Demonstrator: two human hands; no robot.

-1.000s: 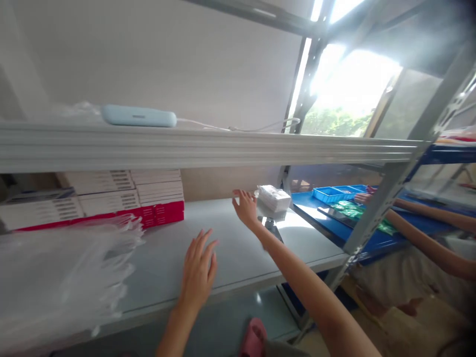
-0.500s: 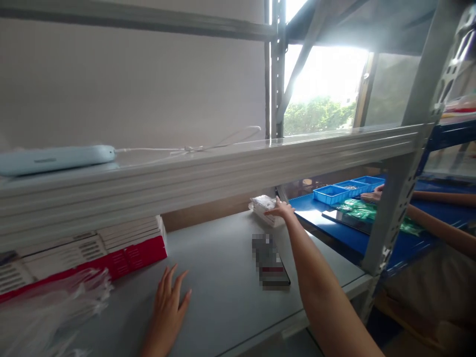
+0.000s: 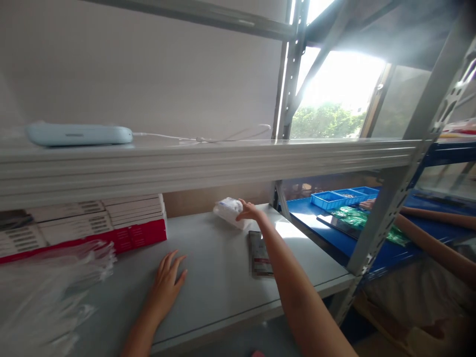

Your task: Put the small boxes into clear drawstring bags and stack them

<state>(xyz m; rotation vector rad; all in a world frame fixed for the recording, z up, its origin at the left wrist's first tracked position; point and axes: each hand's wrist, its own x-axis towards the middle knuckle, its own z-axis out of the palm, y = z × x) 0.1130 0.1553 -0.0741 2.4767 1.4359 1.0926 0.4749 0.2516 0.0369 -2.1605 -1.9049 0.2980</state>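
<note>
Package is white, blocky and shiny, apparently plastic-wrapped.

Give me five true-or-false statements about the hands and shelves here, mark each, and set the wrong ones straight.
1. The right hand touches the wrapped white pack. True.
2. The left hand grips a plastic bag. False: it holds nothing, its fingers spread over the grey shelf.
3. The blue trays sit on a blue table. True.
4. The pale blue device lies below the boxes. False: it lies above them.
5. Greenery shows through the window. True.
</note>
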